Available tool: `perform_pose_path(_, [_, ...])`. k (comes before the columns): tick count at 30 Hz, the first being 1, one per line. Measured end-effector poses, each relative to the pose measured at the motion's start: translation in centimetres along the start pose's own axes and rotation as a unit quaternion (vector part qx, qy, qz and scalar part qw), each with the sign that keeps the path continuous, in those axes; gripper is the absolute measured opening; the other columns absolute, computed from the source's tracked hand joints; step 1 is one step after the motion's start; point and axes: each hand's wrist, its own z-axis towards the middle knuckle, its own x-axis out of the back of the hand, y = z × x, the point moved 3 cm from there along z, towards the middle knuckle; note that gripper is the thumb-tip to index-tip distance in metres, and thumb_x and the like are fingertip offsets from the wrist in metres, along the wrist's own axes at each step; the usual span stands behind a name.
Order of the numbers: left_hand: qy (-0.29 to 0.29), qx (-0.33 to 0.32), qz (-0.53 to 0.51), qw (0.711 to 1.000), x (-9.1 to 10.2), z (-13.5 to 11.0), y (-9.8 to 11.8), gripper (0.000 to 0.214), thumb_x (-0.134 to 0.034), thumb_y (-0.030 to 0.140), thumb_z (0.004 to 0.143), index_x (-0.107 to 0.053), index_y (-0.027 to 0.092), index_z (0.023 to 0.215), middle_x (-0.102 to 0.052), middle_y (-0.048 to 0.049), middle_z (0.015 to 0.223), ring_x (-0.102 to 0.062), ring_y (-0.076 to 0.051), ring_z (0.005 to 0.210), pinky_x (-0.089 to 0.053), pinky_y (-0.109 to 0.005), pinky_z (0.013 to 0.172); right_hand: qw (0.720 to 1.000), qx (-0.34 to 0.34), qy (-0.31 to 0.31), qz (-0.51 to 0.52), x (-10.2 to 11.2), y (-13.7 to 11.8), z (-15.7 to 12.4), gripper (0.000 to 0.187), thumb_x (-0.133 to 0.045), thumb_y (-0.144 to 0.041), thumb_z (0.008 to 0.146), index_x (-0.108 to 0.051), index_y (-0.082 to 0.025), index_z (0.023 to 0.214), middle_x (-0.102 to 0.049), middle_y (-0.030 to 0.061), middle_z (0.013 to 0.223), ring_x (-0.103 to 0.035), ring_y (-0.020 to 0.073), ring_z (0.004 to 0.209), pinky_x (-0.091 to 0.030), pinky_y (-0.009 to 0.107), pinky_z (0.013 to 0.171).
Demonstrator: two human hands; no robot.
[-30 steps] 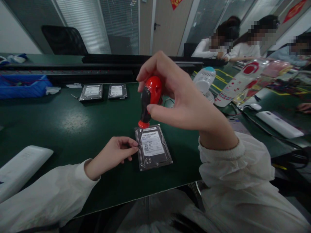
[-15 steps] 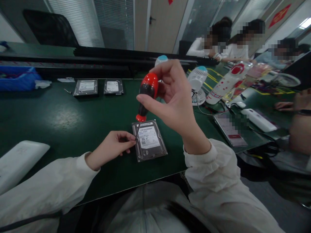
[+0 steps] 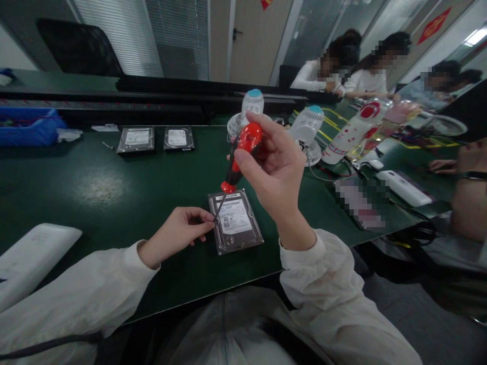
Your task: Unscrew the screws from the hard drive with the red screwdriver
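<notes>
A hard drive (image 3: 239,238) with a white label lies flat on the green table in front of me. My right hand (image 3: 276,167) grips the red and black handle of a screwdriver (image 3: 233,175) between thumb and fingers. The screwdriver leans to the right, its thin shaft running down to the drive's left edge. There my left hand (image 3: 186,228) has thumb and forefinger pinched together, right at the screwdriver's tip. Whatever sits between those fingertips is too small to make out.
Two more hard drives, one on the left (image 3: 136,139) and one on the right (image 3: 178,138), lie farther back. A blue bin (image 3: 30,129) stands far left, a white device (image 3: 38,253) nearer. Small fans (image 3: 307,125), a bottle (image 3: 353,133) and a phone (image 3: 357,203) are rightward. Other people sit beyond.
My right hand has shifted its grip, and the screwdriver handle has swung to the right and slightly lower. The left hand stays pinched at the tip by the drive's edge.
</notes>
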Motion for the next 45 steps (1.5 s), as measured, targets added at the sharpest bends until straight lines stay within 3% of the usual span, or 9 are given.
perform_pose_path(3, [0.001,0.000,-0.001,1.000,0.0,-0.1,0.0,0.038,-0.082,0.049,0.071,-0.073,0.018,0.092,-0.069,-0.0009,0.073,-0.063,-0.014,0.057,-0.042,-0.019,0.042,1.000,0.007,-0.007,0.023,0.2,-0.2,-0.2,0.042,-0.049,-0.040,0.102,-0.050,-0.028,0.142,-0.063,0.0084,0.133,-0.066,0.0236,0.123,-0.064,0.043,0.099])
perform_pose_path(9, [-0.005,0.002,-0.009,1.000,-0.2,-0.1,0.0,0.038,-0.081,0.049,0.072,-0.072,0.017,0.092,-0.068,0.0001,0.072,-0.063,-0.013,0.056,-0.041,-0.018,0.041,0.999,0.009,0.031,-0.014,0.5,0.0,-0.1,0.057,-0.072,-0.046,0.091,-0.056,-0.026,0.142,-0.064,0.0077,0.132,-0.069,0.0233,0.112,-0.064,0.045,0.099])
perform_pose_path(17, [-0.005,0.011,-0.013,1.000,-0.4,-0.1,0.2,0.041,-0.080,0.051,0.069,-0.072,0.017,0.090,-0.067,0.0000,0.072,-0.063,-0.014,0.056,-0.040,-0.019,0.041,0.999,0.020,-0.031,0.020,0.6,0.1,-0.3,0.050,-0.046,-0.045,0.104,-0.041,-0.027,0.151,-0.063,0.0105,0.135,-0.070,0.0240,0.118,-0.066,0.044,0.094])
perform_pose_path(24, [0.000,0.004,-0.024,1.000,-0.5,-0.2,0.6,0.033,-0.078,0.044,0.071,-0.071,0.017,0.089,-0.068,0.0001,0.070,-0.063,-0.014,0.054,-0.040,-0.019,0.040,0.997,0.063,0.042,-0.030,0.9,0.0,0.0,0.058,-0.075,-0.047,0.090,-0.051,-0.032,0.140,-0.057,0.0090,0.146,-0.067,0.0290,0.125,-0.063,0.049,0.100])
perform_pose_path(28, [0.002,0.005,-0.023,1.000,-0.4,-0.2,0.6,0.030,-0.078,0.042,0.073,-0.071,0.017,0.088,-0.068,0.0005,0.069,-0.062,-0.013,0.054,-0.041,-0.019,0.040,0.997,0.044,0.027,0.054,0.4,0.3,-0.1,0.055,-0.077,-0.044,0.089,-0.043,-0.034,0.131,-0.065,0.0053,0.128,-0.075,0.0221,0.105,-0.067,0.040,0.085])
perform_pose_path(32, [0.001,0.014,-0.021,1.000,-0.4,-0.4,0.6,0.029,-0.079,0.041,0.074,-0.071,0.017,0.089,-0.068,0.0005,0.071,-0.063,-0.013,0.055,-0.041,-0.019,0.041,0.996,0.046,0.001,0.076,0.5,-0.3,-0.1,0.039,-0.072,-0.040,0.093,-0.046,-0.031,0.120,-0.069,0.0047,0.120,-0.075,0.0192,0.096,-0.067,0.039,0.083])
perform_pose_path(37, [0.003,0.016,-0.025,1.000,-0.3,-0.4,0.5,0.031,-0.078,0.043,0.073,-0.071,0.017,0.090,-0.068,0.0011,0.070,-0.062,-0.012,0.053,-0.041,-0.018,0.040,0.998,0.049,0.024,0.027,1.2,-0.3,-0.1,0.039,-0.071,-0.037,0.091,-0.057,-0.028,0.127,-0.066,0.0081,0.121,-0.070,0.0208,0.101,-0.066,0.036,0.082])
perform_pose_path(42, [0.003,0.020,-0.031,0.999,-0.4,-0.4,0.3,0.036,-0.078,0.045,0.071,-0.071,0.016,0.090,-0.068,0.0014,0.069,-0.061,-0.011,0.052,-0.040,-0.017,0.039,0.991,0.076,0.003,0.108,1.2,0.0,-0.1,0.048,-0.065,-0.024,0.093,-0.054,-0.029,0.139,-0.068,0.0085,0.125,-0.070,0.0249,0.116,-0.066,0.043,0.089])
perform_pose_path(45, [0.004,0.018,-0.030,0.999,-0.5,-0.4,0.4,0.037,-0.078,0.045,0.071,-0.071,0.015,0.091,-0.068,0.0012,0.068,-0.061,-0.011,0.052,-0.041,-0.017,0.038,0.994,0.093,0.030,0.058,1.3,-0.2,0.0,0.045,-0.076,-0.025,0.088,-0.062,-0.029,0.130,-0.068,0.0076,0.121,-0.072,0.0240,0.103,-0.065,0.042,0.082])
